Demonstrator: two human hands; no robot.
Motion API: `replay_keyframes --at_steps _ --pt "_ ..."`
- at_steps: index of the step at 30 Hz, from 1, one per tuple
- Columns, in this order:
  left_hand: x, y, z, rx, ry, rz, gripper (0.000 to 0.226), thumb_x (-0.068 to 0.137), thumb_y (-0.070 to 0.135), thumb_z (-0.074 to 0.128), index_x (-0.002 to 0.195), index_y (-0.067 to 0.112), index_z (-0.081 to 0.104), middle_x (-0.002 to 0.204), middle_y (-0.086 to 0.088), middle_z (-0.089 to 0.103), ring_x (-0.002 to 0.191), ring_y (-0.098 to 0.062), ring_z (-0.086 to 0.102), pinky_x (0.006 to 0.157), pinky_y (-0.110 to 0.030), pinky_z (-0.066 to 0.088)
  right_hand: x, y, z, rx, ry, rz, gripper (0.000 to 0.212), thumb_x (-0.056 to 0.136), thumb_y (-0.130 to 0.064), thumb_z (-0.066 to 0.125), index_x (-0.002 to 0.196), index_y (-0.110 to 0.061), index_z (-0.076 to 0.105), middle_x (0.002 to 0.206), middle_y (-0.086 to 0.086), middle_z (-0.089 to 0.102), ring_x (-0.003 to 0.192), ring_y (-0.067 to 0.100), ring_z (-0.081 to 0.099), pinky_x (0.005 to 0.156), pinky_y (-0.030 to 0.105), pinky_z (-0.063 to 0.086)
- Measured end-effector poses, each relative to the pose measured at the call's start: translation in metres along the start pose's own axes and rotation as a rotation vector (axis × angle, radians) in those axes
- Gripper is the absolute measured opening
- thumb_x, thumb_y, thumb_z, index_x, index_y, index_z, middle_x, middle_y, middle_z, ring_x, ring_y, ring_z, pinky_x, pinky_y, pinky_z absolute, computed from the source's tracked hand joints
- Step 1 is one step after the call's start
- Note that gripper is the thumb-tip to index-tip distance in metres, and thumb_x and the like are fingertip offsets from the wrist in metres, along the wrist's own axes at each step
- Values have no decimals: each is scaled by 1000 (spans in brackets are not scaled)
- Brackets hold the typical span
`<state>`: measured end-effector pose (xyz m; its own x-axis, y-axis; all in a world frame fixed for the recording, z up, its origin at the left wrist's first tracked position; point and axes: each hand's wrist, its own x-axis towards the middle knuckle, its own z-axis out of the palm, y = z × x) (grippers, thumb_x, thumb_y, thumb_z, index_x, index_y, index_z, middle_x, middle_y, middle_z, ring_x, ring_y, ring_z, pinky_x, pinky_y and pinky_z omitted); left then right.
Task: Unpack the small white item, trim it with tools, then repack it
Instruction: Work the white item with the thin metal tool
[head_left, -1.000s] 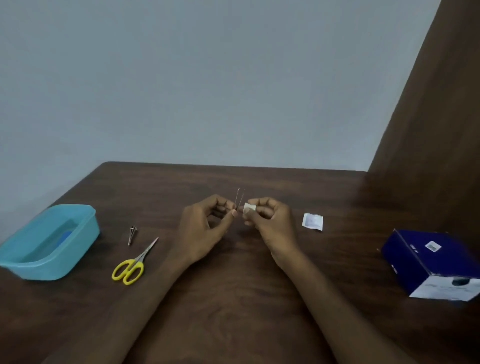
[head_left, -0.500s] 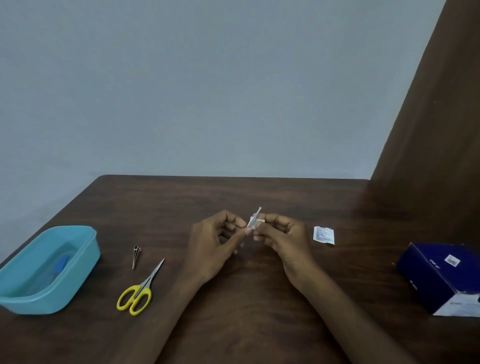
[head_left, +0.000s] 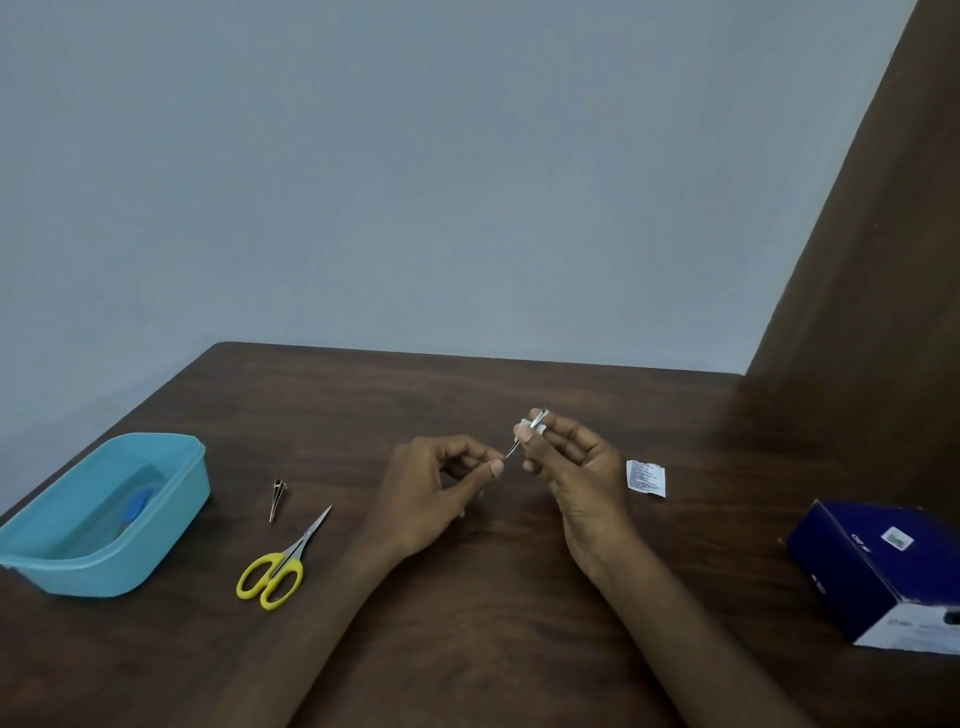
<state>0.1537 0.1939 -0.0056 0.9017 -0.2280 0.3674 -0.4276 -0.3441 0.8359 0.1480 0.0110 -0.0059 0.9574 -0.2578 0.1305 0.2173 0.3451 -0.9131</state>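
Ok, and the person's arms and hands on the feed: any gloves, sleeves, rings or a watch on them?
Nothing that shows. The left hand and the right hand are bare, with no gloves, and no ring shows on the fingers in view. Both forearms are uncovered down to the bottom edge of the picture: no sleeve, cuff, watch or band at either wrist.

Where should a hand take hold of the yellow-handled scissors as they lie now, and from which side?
Probably at the yellow loops, coming from the near-left side. The scissors lie flat and closed on the table, loops toward the person, blades pointing away and right. The loops are the widest part, and that approach keeps fingers off the blade tips.
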Motion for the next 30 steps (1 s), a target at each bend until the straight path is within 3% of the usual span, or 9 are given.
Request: replay_keyframes --at_steps 6,9,11,16,21,25,30 --pt "0 3 -1 67 1 7 11 98 31 77 89 27 82 78 10 78 64 -8 73 57 -29 61 -3 -5 0 -14 -43 61 26 84 -9 85 109 -6 78 106 14 81 79 13 67 68 26 56" --pt "0 4 -1 89 33 14 21 101 34 74 83 24 79 74 6 78 52 -15 70 51 -32 56 -13 -4 1 -202 -181 51 27 88 -14 84 114 -13 77 102 9 83 87 14 71 72 29 55" --pt "0 3 -1 91 49 9 22 101 34 74 82 23 78 73 5 78 49 -11 68 49 -29 54 -16 -3 3 -260 -211 31 28 89 -13 83 116 -16 75 101 5 83 93 14 74 75 32 55" --pt "3 3 0 64 123 -6 16 96 28 80 80 26 79 70 14 74 54 3 63 52 -17 51 -8 -12 3 -68 -118 35 32 90 -1 77 121 -8 71 108 8 82 90 10 72 69 27 51" --pt "3 -1 -1 26 144 -16 14 96 29 80 82 28 80 73 12 75 62 -1 68 56 -24 56 -14 -6 5 -119 -195 100 42 88 16 67 118 -12 71 104 10 82 83 19 66 69 30 53" --pt "3 1 -1 40 86 -17 15 98 29 78 83 29 80 77 14 77 69 0 70 57 -16 52 -8 -9 2 48 -90 106 33 96 11 61 118 -11 71 101 11 81 77 18 71 64 27 57" --pt "2 5 -2 85 42 25 20 99 29 76 79 29 78 77 16 78 73 -2 72 69 -11 49 -6 -10 2 118 -69 92 25 95 7 67 115 -8 70 98 12 82 73 13 71 64 25 58"
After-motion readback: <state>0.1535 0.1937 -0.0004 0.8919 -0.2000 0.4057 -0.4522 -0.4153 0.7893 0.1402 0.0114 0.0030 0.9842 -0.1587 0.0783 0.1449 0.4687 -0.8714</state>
